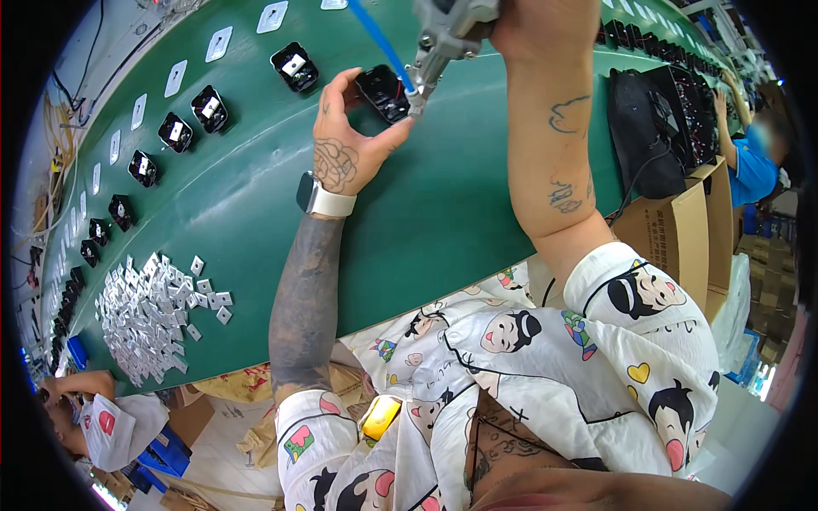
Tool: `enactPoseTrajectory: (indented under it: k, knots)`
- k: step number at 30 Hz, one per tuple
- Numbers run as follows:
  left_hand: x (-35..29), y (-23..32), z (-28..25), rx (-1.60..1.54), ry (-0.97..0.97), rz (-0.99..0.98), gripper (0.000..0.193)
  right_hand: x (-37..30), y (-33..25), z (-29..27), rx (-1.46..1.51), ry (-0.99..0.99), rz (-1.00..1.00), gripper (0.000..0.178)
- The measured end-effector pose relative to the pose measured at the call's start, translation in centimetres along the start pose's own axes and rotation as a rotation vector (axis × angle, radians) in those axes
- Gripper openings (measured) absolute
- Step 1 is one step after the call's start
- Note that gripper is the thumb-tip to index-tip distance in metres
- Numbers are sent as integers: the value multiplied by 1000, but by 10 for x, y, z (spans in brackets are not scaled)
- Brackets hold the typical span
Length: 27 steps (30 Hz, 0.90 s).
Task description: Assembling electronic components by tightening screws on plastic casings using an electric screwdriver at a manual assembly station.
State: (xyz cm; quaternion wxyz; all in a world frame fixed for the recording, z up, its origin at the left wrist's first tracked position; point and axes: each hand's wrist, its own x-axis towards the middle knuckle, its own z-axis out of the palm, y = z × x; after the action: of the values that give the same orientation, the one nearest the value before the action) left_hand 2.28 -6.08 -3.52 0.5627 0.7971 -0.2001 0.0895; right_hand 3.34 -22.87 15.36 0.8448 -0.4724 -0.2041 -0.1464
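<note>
Two bare hands (pixel 354 149) close to each other over a green table (pixel 434 221), both occupied. Black box (pixel 381 92) clamped between thumb and fingers of the left one, at the far part of the table, with a bit of red showing inside. Gray metal tool (pixel 452 38) gripped in the right hand (pixel 530 30), partly cut off by the upper edge; tip right by the box, touching or not hard to tell, with a blue hose (pixel 379 43) alongside. To the left, more black boxes (pixel 209 109) in a row, flat white plates (pixel 219 44) beyond, and a heap of small white pieces (pixel 145 315) nearer the body.
</note>
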Motion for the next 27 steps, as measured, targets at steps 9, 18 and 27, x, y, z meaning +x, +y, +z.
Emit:
enactPoseTrajectory:
  k: [9, 18, 27]
  knots:
    - [6, -1, 3, 98, -28, 68, 80, 0, -22, -13, 61, -137, -167, 42]
    - [3, 4, 4, 22, -5, 168, 84, 1, 1, -2, 78, -62, -50, 38]
    - [3, 1, 6, -19, -1, 171, 84, 1, 4, -3, -5, -73, -111, 38]
